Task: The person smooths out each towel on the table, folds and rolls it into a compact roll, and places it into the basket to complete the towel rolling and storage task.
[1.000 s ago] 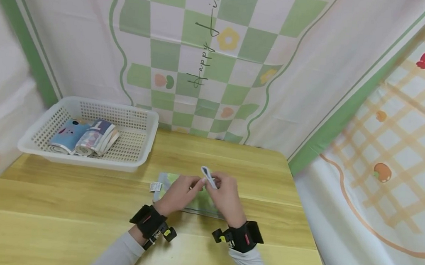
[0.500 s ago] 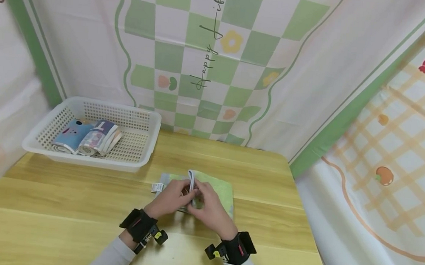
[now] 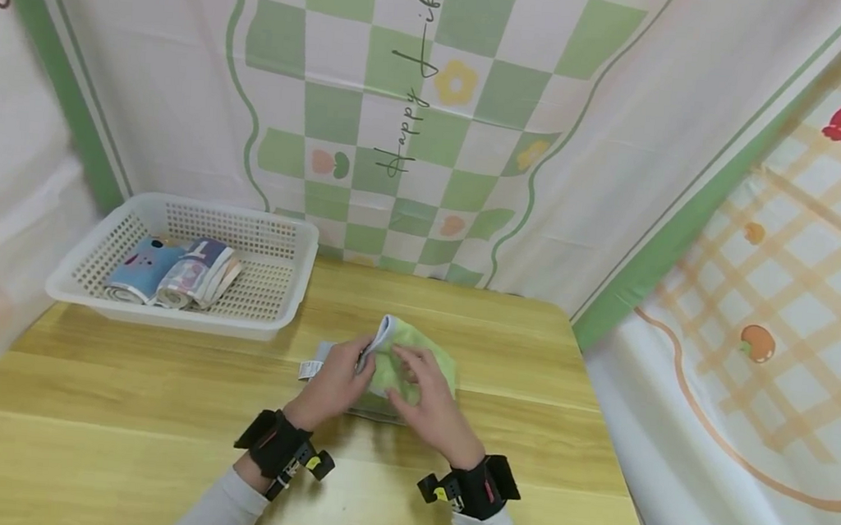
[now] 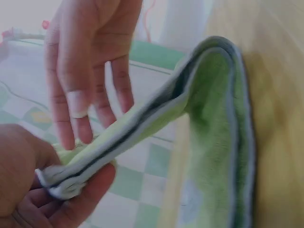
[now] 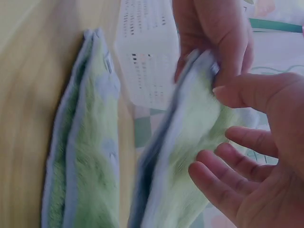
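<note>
A folded green towel with grey-blue edging lies on the wooden table, one part of it lifted. My left hand pinches the edge of that raised part between thumb and fingers. In the left wrist view, the gripped corner of the towel bunches up in the hand. My right hand is beside the raised part on its right, fingers spread and loosely bent, gripping nothing. The right wrist view has its fingertips very near the towel; whether they touch it I cannot tell. A white label sticks out at the towel's left.
At the back left of the table stands a white plastic basket. Inside it lie a blue rolled towel and a purple and pink rolled towel. A printed curtain hangs behind the table.
Both hands held the towel's raised edge and moved left with it. Since then my right hand has let go and drawn right, and the raised part spreads wider in the left hand.
</note>
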`<state>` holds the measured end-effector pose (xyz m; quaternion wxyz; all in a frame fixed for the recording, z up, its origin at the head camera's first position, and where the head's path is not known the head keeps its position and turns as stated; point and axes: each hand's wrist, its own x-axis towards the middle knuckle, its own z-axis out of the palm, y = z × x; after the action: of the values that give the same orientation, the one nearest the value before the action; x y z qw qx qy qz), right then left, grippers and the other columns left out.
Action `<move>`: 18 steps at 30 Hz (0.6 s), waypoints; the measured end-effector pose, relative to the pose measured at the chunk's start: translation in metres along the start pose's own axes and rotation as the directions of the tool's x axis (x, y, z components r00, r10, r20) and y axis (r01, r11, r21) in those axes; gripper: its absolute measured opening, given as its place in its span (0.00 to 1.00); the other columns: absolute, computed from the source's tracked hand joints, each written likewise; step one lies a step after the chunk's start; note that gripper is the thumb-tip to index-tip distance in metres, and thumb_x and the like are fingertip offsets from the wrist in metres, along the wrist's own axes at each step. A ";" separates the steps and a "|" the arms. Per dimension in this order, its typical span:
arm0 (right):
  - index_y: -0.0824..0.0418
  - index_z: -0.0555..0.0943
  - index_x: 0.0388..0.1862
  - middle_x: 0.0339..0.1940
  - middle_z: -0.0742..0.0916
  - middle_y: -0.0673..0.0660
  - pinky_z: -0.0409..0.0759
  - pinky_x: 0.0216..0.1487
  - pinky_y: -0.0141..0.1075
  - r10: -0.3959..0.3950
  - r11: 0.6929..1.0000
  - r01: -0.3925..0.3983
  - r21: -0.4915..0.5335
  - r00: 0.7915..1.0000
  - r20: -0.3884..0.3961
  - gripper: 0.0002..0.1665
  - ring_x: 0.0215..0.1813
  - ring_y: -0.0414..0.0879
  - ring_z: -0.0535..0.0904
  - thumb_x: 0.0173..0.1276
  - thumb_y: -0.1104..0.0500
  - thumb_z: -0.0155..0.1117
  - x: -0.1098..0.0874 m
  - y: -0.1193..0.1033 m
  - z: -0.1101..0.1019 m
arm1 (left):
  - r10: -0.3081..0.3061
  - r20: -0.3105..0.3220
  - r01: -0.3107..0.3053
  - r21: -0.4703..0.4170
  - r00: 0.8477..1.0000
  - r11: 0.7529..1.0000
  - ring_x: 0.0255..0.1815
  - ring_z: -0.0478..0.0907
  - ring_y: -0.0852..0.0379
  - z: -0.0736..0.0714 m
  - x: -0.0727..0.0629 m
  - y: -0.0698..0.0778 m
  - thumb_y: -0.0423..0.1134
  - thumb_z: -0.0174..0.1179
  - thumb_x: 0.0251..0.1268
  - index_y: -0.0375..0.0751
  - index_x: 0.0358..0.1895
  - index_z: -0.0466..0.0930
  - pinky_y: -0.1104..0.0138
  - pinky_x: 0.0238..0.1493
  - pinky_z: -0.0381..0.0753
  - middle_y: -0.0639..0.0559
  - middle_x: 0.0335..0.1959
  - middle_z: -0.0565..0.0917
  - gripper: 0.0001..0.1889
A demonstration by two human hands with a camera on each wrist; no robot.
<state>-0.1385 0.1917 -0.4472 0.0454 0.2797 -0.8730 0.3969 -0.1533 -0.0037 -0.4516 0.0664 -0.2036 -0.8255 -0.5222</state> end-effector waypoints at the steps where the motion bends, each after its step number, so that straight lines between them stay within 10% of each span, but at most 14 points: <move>1: 0.62 0.71 0.72 0.66 0.74 0.61 0.83 0.58 0.45 0.005 1.000 -0.005 -0.006 1.000 -0.007 0.35 0.59 0.52 0.78 0.68 0.63 0.70 0.001 0.000 -0.001 | 0.005 -0.027 -0.005 0.007 1.000 1.000 0.19 0.68 0.65 -0.003 -0.001 0.002 0.24 0.51 0.73 0.25 0.58 0.76 0.72 0.21 0.71 0.44 0.31 0.81 0.15; 12: 0.66 0.81 0.58 0.59 0.79 0.63 0.74 0.66 0.55 0.120 0.984 -0.116 -0.134 0.992 0.027 0.19 0.64 0.60 0.73 0.69 0.64 0.68 0.005 0.029 0.006 | -0.126 -0.187 0.163 0.199 0.974 0.966 0.56 0.78 0.30 -0.033 -0.027 -0.027 0.20 0.49 0.67 0.17 0.66 0.66 0.42 0.55 0.80 0.23 0.56 0.77 0.24; 18: 0.67 0.82 0.58 0.61 0.79 0.65 0.75 0.67 0.53 0.226 0.961 -0.198 -0.193 0.964 0.139 0.21 0.66 0.61 0.71 0.67 0.64 0.69 0.000 0.044 0.018 | -0.229 -0.138 0.264 0.359 0.964 0.895 0.42 0.78 0.33 -0.036 -0.045 -0.052 0.17 0.50 0.58 0.11 0.59 0.67 0.44 0.44 0.82 0.25 0.43 0.77 0.23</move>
<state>-0.1593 0.2022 -0.4890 -0.0429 0.2101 -0.9307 0.2964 -0.1373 -0.0670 -0.4935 0.0754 -0.0565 -0.9250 -0.3681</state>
